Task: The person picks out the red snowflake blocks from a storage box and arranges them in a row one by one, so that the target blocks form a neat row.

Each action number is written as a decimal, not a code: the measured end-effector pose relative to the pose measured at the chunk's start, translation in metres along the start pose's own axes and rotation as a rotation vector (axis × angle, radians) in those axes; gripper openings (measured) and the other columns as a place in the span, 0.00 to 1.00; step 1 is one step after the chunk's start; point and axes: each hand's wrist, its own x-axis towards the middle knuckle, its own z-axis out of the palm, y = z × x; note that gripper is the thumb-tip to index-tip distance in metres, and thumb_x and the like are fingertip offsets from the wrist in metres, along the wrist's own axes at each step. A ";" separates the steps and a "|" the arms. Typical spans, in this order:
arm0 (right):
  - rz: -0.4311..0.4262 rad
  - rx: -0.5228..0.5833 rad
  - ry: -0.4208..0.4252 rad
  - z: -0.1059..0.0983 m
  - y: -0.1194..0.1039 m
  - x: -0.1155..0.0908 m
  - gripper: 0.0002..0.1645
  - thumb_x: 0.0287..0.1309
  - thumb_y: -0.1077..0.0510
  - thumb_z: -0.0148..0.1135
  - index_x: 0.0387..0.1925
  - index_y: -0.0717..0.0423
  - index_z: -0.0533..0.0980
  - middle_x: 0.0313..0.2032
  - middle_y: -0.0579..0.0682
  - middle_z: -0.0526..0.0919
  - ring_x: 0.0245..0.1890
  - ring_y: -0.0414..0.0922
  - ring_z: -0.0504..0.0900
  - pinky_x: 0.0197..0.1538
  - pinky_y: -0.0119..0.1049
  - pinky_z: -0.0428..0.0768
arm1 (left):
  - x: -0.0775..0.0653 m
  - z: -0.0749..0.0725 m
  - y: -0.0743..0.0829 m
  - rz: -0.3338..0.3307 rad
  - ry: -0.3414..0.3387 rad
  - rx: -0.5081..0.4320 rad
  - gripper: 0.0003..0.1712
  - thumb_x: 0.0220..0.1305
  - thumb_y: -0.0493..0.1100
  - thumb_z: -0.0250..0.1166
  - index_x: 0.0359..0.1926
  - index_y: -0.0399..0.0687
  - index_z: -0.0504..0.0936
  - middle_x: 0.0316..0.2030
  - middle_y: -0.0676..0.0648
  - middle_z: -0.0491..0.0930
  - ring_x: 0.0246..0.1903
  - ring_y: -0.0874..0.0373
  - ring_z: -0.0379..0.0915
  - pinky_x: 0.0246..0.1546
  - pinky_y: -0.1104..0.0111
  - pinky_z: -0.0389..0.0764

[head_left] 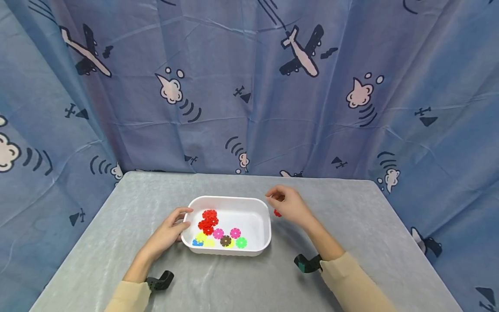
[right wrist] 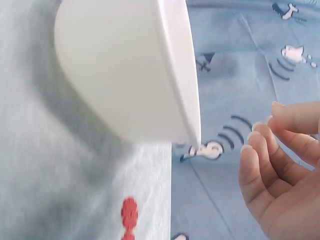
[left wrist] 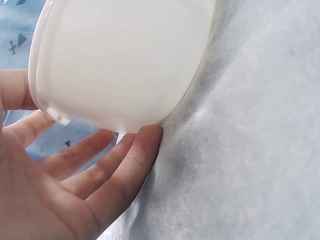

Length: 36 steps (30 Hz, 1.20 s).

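A white plastic tray holds several flower-shaped plastic discs. The red discs are bunched at its left; pink, yellow, blue, green and brown ones lie along the near side. At the tray's left end my left hand holds it, thumb and index finger at the rim, other fingers against the outer wall. My right hand is raised just beyond the right rim, fingers bent, thumb close to the index fingertip, nothing visible between them. Beneath it, red discs lie on the table, partly hidden by the hand in the head view.
A grey cloth-covered table spreads around the tray. Behind and along the sides hangs a blue curtain printed with airplanes and clouds. Black wrist devices are worn at both sleeve cuffs.
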 end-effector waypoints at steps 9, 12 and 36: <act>-0.014 0.014 -0.024 0.029 -0.021 0.002 0.07 0.64 0.58 0.68 0.42 0.55 0.83 0.32 0.47 0.80 0.35 0.46 0.77 0.39 0.38 0.77 | 0.001 0.000 -0.001 -0.007 0.007 0.012 0.26 0.76 0.37 0.55 0.71 0.42 0.65 0.66 0.31 0.64 0.50 0.45 0.77 0.38 0.64 0.83; -0.049 0.025 -0.034 0.039 -0.024 0.003 0.06 0.64 0.58 0.68 0.41 0.55 0.82 0.31 0.46 0.79 0.34 0.44 0.77 0.38 0.37 0.77 | 0.002 -0.001 -0.001 -0.016 0.011 0.020 0.25 0.76 0.37 0.55 0.70 0.43 0.65 0.66 0.32 0.64 0.50 0.45 0.77 0.39 0.63 0.83; -0.080 0.008 -0.190 0.108 -0.042 0.016 0.06 0.64 0.57 0.68 0.40 0.54 0.82 0.30 0.44 0.78 0.32 0.42 0.74 0.36 0.32 0.76 | 0.001 0.001 0.000 -0.005 0.017 0.021 0.26 0.75 0.37 0.56 0.70 0.42 0.65 0.65 0.31 0.65 0.49 0.45 0.77 0.37 0.64 0.83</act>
